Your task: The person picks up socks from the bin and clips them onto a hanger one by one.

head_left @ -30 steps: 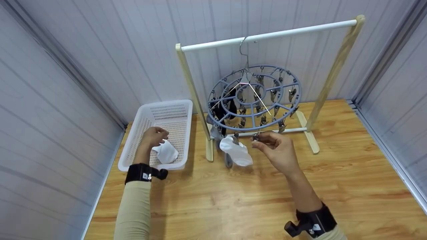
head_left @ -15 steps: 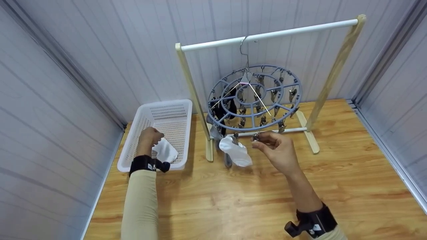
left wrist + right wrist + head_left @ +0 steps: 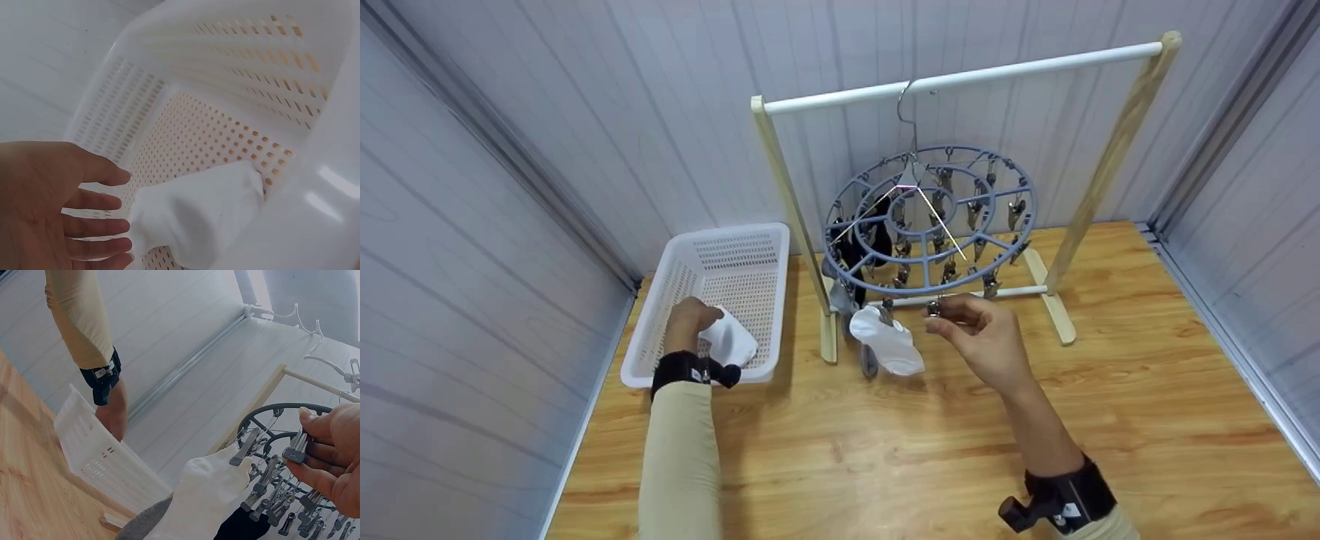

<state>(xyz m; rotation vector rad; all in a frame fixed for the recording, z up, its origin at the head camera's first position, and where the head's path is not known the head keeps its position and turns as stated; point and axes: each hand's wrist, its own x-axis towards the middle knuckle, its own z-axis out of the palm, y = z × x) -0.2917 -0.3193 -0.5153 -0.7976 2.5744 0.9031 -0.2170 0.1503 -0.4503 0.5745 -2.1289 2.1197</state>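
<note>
Inside the white plastic basket, my left hand reaches down beside a white sock. The left wrist view shows this hand's fingers extended, their tips at the near edge of the sock. My right hand pinches a metal clip between thumb and fingers at the front of the round blue-grey drying hanger. Just left of that clip, another white sock hangs from a clip. Whether the pinched clip's mouth is spread, I cannot tell.
The hanger hooks over the white bar of a wooden-legged rack. Black socks and a grey sock hang on its left side. Several bare clips dangle elsewhere. Panelled walls enclose the wooden floor.
My left hand has shifted slightly left and down toward the sock's near end in the basket. The right hand keeps its pinch on the clip in nearly the same place.
</note>
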